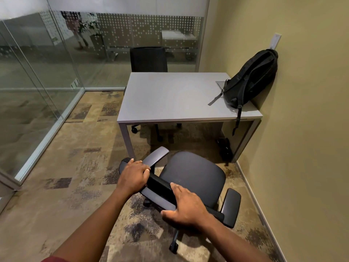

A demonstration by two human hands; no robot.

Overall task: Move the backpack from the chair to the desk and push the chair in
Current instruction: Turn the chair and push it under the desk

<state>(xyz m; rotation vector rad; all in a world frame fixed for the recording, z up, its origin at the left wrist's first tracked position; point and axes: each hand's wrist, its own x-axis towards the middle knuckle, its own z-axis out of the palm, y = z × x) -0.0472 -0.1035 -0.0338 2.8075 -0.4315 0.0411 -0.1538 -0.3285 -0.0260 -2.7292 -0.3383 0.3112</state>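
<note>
A black backpack (251,78) stands on the right end of the grey desk (166,97), leaning against the wall, with one strap hanging over the desk's front edge. A black office chair (194,173) with an empty seat and grey armrests stands on the carpet in front of the desk, turned at an angle. My left hand (133,175) grips the left end of the chair's backrest top. My right hand (186,206) rests over the same top edge further right, fingers wrapped on it.
A second black chair (148,59) stands behind the desk's far side. Glass walls (37,82) close the room at left and back. A green wall (302,129) runs along the right. Dark cables (225,148) lie under the desk by its right leg.
</note>
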